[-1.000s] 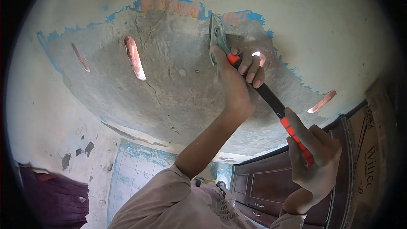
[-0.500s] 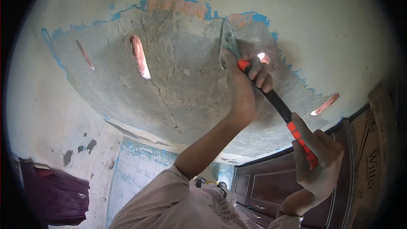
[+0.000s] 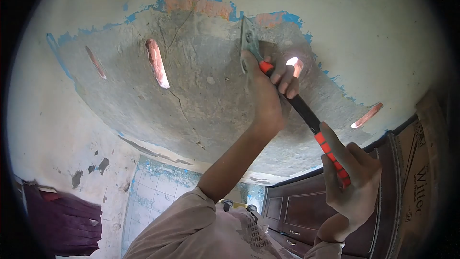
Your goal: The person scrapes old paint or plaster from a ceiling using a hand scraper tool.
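A long-handled paint scraper (image 3: 304, 111) with a black and red handle slants across the wall. My left hand (image 3: 261, 84) is closed around its upper part, the thumb lying along the grey metal head. My right hand (image 3: 357, 177) grips the red-ribbed lower end of the handle. The blade tip lies at the ragged border of blue paint (image 3: 292, 17), between two orange-pink patches. Below that border is a wide area of bare grey plaster (image 3: 211, 110). My left fingers partly hide a brightly lit slot (image 3: 295, 67) in the plaster.
Other slots, including a long one (image 3: 157, 64), and cracks mark the plaster. Dark wooden cabinetry (image 3: 306, 206) and a cardboard box (image 3: 412, 177) stand at lower right. A purple cloth (image 3: 64, 223) hangs at lower left. White tiles (image 3: 151, 187) show below.
The scraper and both hands have shifted a little left, with the blade tip slightly higher along the blue paint border. Both hands keep their hold.
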Demonstrator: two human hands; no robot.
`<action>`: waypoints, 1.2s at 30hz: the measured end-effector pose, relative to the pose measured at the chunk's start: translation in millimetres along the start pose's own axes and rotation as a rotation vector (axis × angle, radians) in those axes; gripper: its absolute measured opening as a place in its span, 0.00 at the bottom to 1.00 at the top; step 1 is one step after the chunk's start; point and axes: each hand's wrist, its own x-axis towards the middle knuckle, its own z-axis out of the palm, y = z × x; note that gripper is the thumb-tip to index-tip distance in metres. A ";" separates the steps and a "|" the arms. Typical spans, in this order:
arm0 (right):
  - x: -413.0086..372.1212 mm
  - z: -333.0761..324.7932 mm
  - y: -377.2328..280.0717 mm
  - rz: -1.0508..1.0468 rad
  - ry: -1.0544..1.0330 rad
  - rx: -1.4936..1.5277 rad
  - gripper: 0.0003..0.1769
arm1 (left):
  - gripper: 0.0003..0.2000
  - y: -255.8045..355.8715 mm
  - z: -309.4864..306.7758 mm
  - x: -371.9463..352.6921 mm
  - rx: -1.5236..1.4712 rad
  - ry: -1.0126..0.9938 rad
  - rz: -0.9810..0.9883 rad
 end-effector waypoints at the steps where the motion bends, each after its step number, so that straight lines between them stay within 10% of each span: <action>1: -4.0 0.2 2.7 0.001 0.010 0.000 0.37 | 0.23 -0.5 -0.4 -1.0 0.030 -0.025 -0.012; 36: -0.4 14.3 10.4 -0.015 0.018 0.258 0.36 | 0.25 7.2 -13.6 10.1 0.203 -0.134 0.124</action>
